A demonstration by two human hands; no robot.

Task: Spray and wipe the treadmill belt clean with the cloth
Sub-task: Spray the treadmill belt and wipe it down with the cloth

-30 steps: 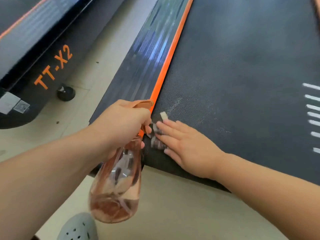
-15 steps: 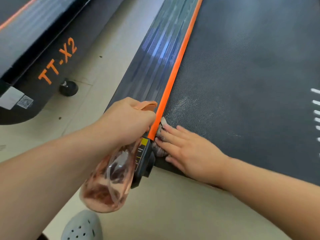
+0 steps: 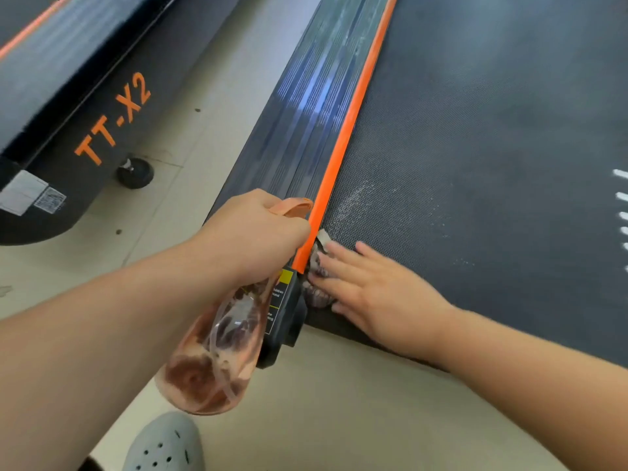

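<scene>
Two hands work at the near left corner of the treadmill belt (image 3: 475, 164). My left hand (image 3: 251, 232) reaches in from the near left, forearm rising across the floor (image 3: 339, 419), with its fingers curled round the head of the spray bottle (image 3: 217, 351). The pink, see-through body of the bottle hangs tilted below the fist, base toward me, with a little liquid pooled at its low end. Its nozzle tip sits just beside the orange strip (image 3: 350, 130).

My right hand (image 3: 370, 294) comes in from the near right, palm down. Its fingers are straight, slightly spread and pointing left, and they press the cloth (image 3: 317, 294) flat on the belt. The cloth is bunched against the orange strip and the dark end cap (image 3: 285, 321). Most of it is hidden under my fingers; only its left and far edges show.

Pale flecks (image 3: 356, 198) lie on the belt just beyond my fingertips. To the left the cloth is bounded by the strip and the ribbed side rail (image 3: 306, 113), and to the near side by the belt's end edge. Bare belt runs far and right, as far as the white marks (image 3: 620, 198) at the right border.

A second treadmill (image 3: 85, 113) with a small wheel (image 3: 135, 172) stands across a strip of floor to the left. My grey shoe (image 3: 166, 443) shows at the near edge.
</scene>
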